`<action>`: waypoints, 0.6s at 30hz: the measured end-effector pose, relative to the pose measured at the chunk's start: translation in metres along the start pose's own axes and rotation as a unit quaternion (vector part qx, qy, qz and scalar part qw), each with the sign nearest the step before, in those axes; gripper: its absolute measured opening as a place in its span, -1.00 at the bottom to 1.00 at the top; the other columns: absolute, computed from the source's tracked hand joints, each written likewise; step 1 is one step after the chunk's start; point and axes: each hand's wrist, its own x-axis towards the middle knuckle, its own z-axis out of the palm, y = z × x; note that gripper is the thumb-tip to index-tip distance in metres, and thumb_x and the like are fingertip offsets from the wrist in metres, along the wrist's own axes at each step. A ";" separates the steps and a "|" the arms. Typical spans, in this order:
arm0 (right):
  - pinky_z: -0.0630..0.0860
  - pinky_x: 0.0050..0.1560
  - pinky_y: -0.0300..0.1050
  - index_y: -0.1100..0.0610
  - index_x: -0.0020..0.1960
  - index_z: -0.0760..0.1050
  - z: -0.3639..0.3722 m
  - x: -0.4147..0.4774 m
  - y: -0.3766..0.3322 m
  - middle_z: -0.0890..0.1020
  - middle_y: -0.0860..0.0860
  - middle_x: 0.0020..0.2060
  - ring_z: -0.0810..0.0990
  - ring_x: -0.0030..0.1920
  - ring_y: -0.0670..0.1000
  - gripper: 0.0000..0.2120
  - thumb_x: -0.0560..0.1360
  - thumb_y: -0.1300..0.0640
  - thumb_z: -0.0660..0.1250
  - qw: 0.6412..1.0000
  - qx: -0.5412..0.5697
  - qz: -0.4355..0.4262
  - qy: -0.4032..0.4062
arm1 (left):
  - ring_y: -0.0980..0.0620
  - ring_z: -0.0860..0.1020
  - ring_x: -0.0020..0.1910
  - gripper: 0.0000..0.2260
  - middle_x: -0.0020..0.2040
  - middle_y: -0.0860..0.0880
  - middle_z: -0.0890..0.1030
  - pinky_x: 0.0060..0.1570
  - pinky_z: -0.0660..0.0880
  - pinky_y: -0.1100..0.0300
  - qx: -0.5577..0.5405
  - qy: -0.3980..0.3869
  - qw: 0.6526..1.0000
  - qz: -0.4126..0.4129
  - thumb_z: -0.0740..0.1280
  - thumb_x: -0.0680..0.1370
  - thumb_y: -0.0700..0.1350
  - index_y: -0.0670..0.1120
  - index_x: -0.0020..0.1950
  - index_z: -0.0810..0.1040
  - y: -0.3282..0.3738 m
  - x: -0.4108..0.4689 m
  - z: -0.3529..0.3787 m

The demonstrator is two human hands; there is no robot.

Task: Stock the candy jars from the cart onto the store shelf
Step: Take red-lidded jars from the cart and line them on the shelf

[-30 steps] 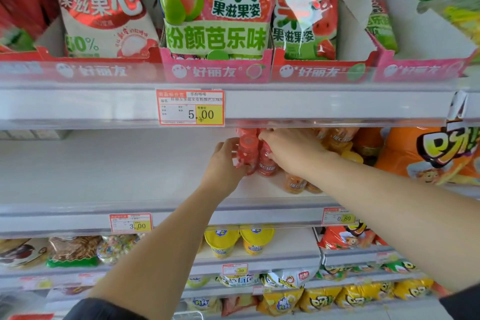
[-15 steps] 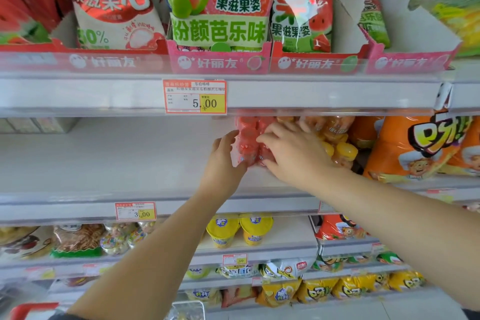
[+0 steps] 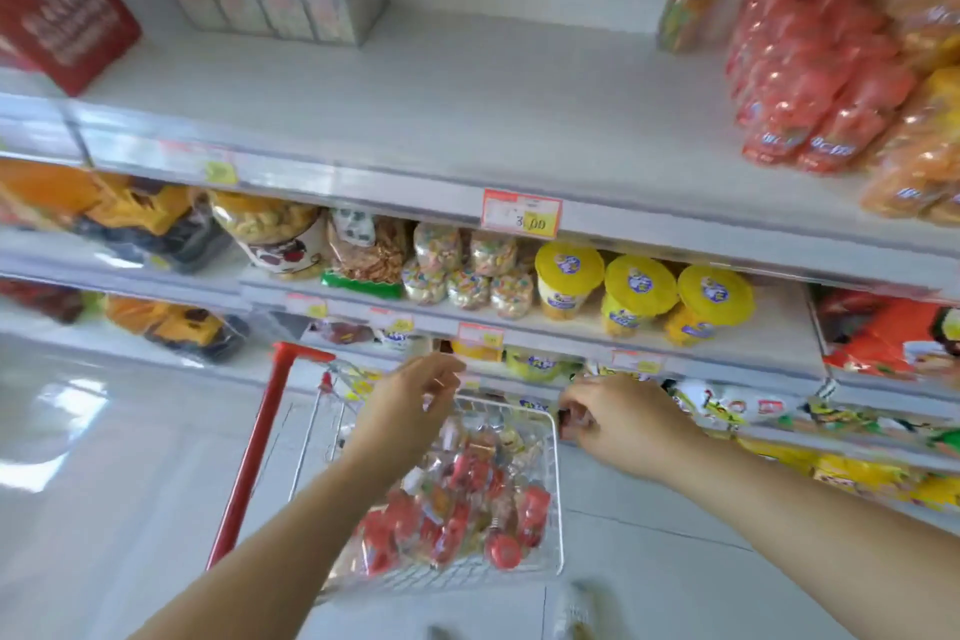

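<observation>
Left hand (image 3: 410, 411) hangs loosely curled, empty; right hand (image 3: 618, 418) curls, hold unclear. Jars (image 3: 457, 509) seem light, slick: grip the body.

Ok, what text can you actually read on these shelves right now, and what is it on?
"3.00" (smeared): price tag on the front edge of the shelf holding the red candy jars.
Labels on the red candy jars: blurred, unreadable.
Lettering on the red box: blurred, unreadable.
Other price tags: too blurred.
Labels on the yellow-lidded tubs: too small and blurred.
</observation>
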 end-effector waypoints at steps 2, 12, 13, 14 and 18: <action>0.57 -0.11 -0.02 -0.02 -0.04 0.46 0.037 0.021 -0.018 0.61 -0.05 -0.12 0.61 -0.07 0.07 -0.86 0.50 -0.07 0.25 0.997 0.018 0.024 -0.064 | 0.18 0.61 -0.09 -0.77 -0.04 0.12 0.63 0.04 0.56 0.20 0.001 0.009 0.998 -0.062 0.35 0.55 -0.26 -0.02 0.15 0.63 -0.051 -0.016 -0.010; 0.56 -0.03 -0.03 -0.06 0.18 0.47 0.213 0.086 -0.055 0.60 -0.07 0.03 0.58 -0.04 0.01 -0.73 0.49 -0.05 0.29 0.970 0.074 0.096 -0.212 | 0.14 0.61 -0.02 -0.72 0.09 0.16 0.61 -0.01 0.59 0.11 0.148 -0.158 0.966 -0.142 0.26 0.58 -0.15 0.14 0.22 0.55 -0.207 -0.057 0.016; 0.55 -0.01 -0.02 -0.06 0.24 0.45 0.226 0.090 -0.054 0.59 -0.06 0.09 0.58 0.01 0.03 -0.68 0.49 -0.04 0.31 0.969 0.075 0.104 -0.212 | 0.09 0.61 0.01 -0.71 0.13 0.13 0.61 0.01 0.59 0.09 0.175 -0.190 0.957 -0.135 0.24 0.59 -0.14 0.14 0.25 0.53 -0.215 -0.058 0.025; 0.55 0.02 0.00 -0.05 0.30 0.41 0.239 0.094 -0.051 0.58 -0.04 0.14 0.57 0.06 0.05 -0.61 0.49 -0.04 0.33 0.969 0.073 0.112 -0.209 | 0.05 0.62 0.03 -0.70 0.17 0.10 0.61 0.02 0.59 0.07 0.194 -0.222 0.947 -0.131 0.22 0.61 -0.13 0.14 0.29 0.51 -0.221 -0.058 0.034; 0.54 0.15 0.16 0.00 0.44 0.27 0.280 0.112 -0.035 0.46 0.05 0.33 0.48 0.28 0.13 -0.41 0.48 -0.11 0.36 0.967 0.072 0.166 -0.182 | -0.05 0.59 0.09 -0.55 0.35 0.08 0.50 0.01 0.60 -0.01 0.274 -0.301 0.912 -0.050 0.21 0.62 -0.20 0.17 0.45 0.30 -0.243 -0.065 0.074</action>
